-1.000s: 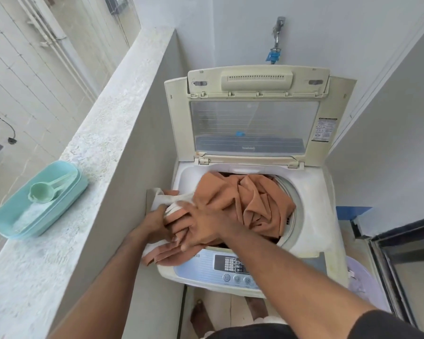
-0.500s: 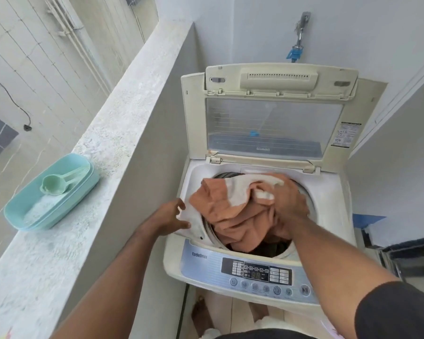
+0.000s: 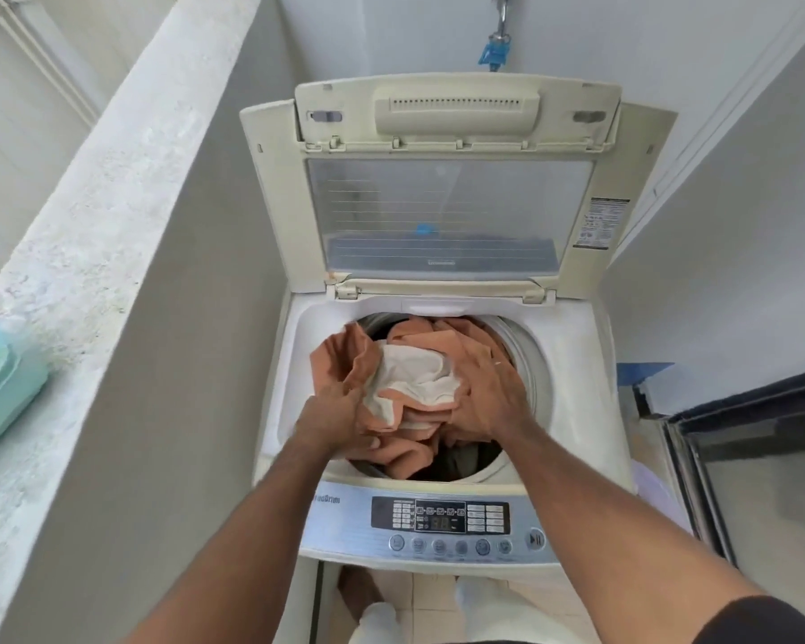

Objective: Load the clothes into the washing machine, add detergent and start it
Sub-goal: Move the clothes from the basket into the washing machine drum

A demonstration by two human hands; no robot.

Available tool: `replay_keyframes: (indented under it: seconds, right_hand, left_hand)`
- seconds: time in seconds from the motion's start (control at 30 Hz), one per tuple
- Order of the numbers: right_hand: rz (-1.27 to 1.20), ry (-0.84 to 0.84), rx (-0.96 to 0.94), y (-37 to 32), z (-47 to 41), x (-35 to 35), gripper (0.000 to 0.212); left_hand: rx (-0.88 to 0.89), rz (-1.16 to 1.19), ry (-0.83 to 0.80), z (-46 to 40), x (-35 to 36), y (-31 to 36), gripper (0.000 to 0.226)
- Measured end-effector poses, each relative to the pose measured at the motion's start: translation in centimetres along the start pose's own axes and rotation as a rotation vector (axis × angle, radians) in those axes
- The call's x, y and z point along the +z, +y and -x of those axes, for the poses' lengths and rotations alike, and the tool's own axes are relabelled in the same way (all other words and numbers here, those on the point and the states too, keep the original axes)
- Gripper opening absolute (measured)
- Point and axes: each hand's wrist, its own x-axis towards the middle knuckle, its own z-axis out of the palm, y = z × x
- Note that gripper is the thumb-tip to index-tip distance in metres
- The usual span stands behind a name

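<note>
Cloth: crumpled orange-and-white fabric bundle (image 3: 414, 378) heaped in the open white top-loading washing machine (image 3: 572, 364) drum.
Left hand (image 3: 335, 411): grips the bundle's left fold.
Right hand (image 3: 489, 397): fingers spread, pressing down.

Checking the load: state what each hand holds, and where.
Both hands are on the orange-and-white cloth: left hand grips its left fold, right hand presses flat on its right side.
</note>
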Motion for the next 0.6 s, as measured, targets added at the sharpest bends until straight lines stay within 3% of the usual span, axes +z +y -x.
replay_keyframes:
  seconds: [0.07,0.23,0.43,0.6]
  right_hand:
    - [-0.038,0.072,-0.015,1.1,-0.4,0.0,0.072]
    - [-0.073,-0.274,0.151,4.3,-3.6,2.6,0.109]
    - [-0.081,-0.393,0.108,6.5,-9.0,7.0,0.128]
    - [0.087,-0.457,0.133,5.9,-11.7,13.1,0.129]
  left_hand:
    - [0.028,-0.158,-0.031,-1.6,1.5,0.6,0.110]
    - [0.053,-0.155,-0.161,-5.7,4.7,1.8,0.110]
    - [-0.068,0.041,-0.324,-11.8,8.3,2.6,0.141]
    - [-0.148,-0.019,-0.384,-15.1,13.0,0.6,0.124]
